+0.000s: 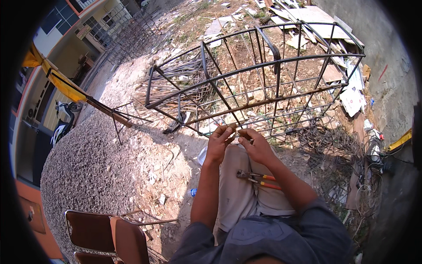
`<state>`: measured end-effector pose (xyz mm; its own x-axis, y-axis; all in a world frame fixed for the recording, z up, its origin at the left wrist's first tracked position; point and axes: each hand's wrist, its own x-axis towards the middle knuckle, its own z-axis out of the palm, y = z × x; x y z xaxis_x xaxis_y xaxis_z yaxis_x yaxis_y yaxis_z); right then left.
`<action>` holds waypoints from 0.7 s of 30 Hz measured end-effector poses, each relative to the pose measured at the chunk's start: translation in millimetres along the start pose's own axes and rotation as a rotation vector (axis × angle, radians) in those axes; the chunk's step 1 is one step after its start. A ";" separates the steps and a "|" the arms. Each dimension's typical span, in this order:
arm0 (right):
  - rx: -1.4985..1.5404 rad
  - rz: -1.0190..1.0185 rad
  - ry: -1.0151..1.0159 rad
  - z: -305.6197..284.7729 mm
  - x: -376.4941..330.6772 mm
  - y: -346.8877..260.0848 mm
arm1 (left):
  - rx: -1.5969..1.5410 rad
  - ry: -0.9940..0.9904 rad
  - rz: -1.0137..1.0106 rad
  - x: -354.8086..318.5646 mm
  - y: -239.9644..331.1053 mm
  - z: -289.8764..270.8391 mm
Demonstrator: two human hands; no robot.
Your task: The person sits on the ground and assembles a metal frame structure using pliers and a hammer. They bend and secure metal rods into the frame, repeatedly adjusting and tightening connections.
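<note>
A long cage of dark steel rebar (pixel 246 67) stands in front of me, with square hoops crossing its lengthwise bars. At its near lower edge, my left hand (pixel 218 141) has thumb and fingers pinched together close to a bar. Just to the right, my right hand (pixel 256 147) is closed in a pinch too, its fingertips a short gap from the left ones. Whatever lies between the fingers is too small to make out. A pair of end-cutting pincers (pixel 259 179) with orange handles rests across my lap, below the right hand.
Bent rods (pixel 171 83) lie in a heap behind the cage. A gravel pile (pixel 83 163) rises at left, near brown chairs (pixel 94 231). Tangled wire (pixel 329 143) and a concrete wall (pixel 387 57) are at right. A wooden beam (pixel 103 108) slants in from the left.
</note>
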<state>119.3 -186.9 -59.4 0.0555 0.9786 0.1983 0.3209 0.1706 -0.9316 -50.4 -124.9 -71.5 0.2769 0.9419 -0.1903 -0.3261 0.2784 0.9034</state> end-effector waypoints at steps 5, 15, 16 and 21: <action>0.487 0.282 -0.229 7.7 18.6 5.7 | -0.033 0.026 0.024 8.4 -5.5 -11.1; 0.456 0.415 -0.136 28.4 31.6 61.5 | 0.303 0.021 0.084 7.5 -17.4 -10.1; 0.393 0.411 -0.083 29.6 32.3 69.4 | 0.492 0.080 0.119 6.1 -13.9 -9.9; 0.643 0.591 -0.105 42.4 62.0 52.6 | 0.931 0.387 0.662 5.0 28.9 -7.5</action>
<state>99.5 -112.4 -109.0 -0.0533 0.9275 -0.3700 -0.3288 -0.3661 -0.8705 -65.3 -110.7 -49.2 -0.0383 0.8893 0.4557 0.5187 -0.3721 0.7697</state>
